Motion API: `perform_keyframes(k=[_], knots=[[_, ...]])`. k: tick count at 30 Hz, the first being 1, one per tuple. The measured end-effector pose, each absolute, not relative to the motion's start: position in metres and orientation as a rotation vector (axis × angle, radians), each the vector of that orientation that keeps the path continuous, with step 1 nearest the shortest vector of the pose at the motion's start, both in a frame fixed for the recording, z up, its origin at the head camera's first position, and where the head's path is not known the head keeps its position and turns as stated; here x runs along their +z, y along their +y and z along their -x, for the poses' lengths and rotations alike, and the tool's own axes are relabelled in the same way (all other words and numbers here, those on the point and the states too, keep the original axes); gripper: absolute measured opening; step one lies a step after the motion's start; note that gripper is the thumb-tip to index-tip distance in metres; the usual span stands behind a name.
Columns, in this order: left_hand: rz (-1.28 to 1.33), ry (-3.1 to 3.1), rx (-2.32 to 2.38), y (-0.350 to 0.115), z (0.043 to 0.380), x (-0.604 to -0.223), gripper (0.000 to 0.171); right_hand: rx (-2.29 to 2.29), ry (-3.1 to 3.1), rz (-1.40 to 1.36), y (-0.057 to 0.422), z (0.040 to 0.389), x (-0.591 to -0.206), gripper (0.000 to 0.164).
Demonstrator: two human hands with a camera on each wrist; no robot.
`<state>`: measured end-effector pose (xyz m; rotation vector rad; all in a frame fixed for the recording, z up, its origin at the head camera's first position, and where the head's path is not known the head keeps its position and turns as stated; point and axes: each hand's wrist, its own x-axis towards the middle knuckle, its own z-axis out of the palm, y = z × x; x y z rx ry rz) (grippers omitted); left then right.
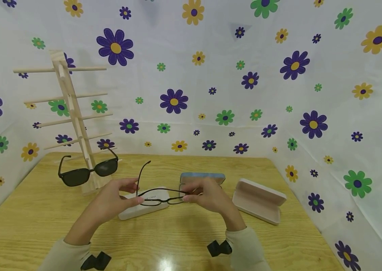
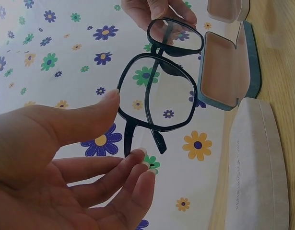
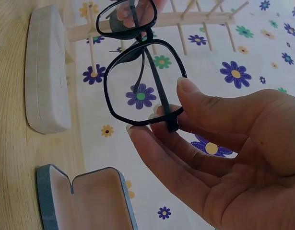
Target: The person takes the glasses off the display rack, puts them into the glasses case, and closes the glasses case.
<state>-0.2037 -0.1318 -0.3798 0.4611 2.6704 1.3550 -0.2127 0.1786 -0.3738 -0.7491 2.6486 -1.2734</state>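
Observation:
A pair of eyeglasses (image 1: 164,201) with thin black frames and clear lenses is held above the table between both hands. My left hand (image 1: 118,197) pinches one end; in the left wrist view its thumb touches the rim and its fingertips meet the temple. The other end is gripped by my right hand (image 1: 208,194), with the thumb on the rim (image 3: 109,96) and the fingers around the hinge side. One temple sticks up beside the left hand, while the other lies folded across behind the lenses. Below the glasses is a closed white glasses case (image 1: 143,213), partly covered from the head view.
An open blue-green case (image 1: 202,175) stands behind the right hand. Farther right lies an open white case (image 1: 256,205) with a pinkish lining. At the left, black sunglasses (image 1: 76,177) hang on a wooden pegged stand (image 1: 72,105). A flowered cloth surrounds the wooden table (image 1: 164,241).

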Motion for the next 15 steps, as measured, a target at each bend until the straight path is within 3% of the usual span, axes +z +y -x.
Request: perform_keyframes(k=[15], knots=[[-0.46, 2.668, 1.368, -0.1308, 0.204, -0.3807, 0.06, -1.217, 2.688, 0.8, 0.1787, 0.2123, -0.3772, 0.023]])
